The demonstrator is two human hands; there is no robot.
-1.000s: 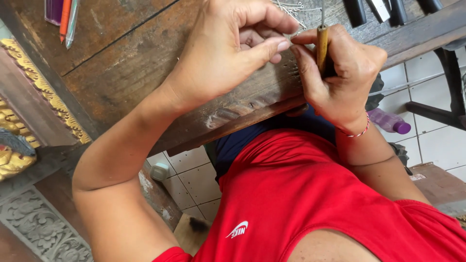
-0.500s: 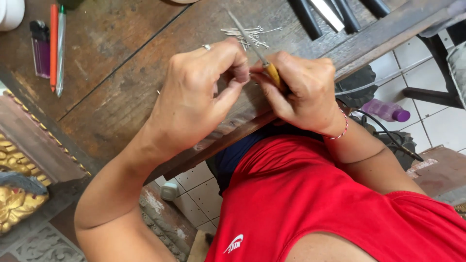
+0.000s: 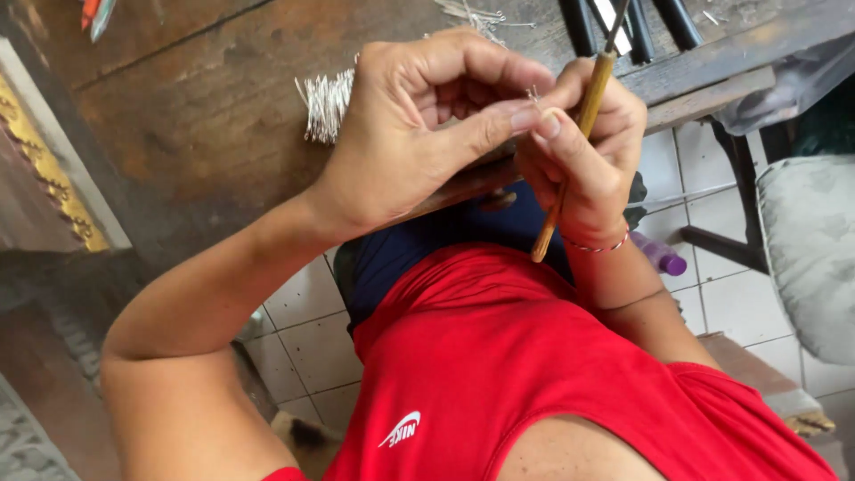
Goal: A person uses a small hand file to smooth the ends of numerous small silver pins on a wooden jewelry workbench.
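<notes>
Both hands, risen from low over the bench point(image 3: 205, 116), now meet close together: left hand point(image 3: 419, 134) pinching a tiny wire piece point(image 3: 534, 93), right hand point(image 3: 583, 151) gripping the wooden-handled tool point(image 3: 570, 151).

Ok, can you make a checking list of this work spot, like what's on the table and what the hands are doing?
Surface: worn dark wooden table, scratched.
Job's things: wooden-handled tool; tiny silvery piece, too small to tell.
Clutter: bundle of thin silver wires; loose wires; black-handled tools; pens.
Grippers: left hand pinches the tiny piece with thumb and fingers; right hand grips the tool.
Cables: nothing seen.
Surroundings: white tiled floor; purple bottle; gold carved frame; grey cushion.
</notes>
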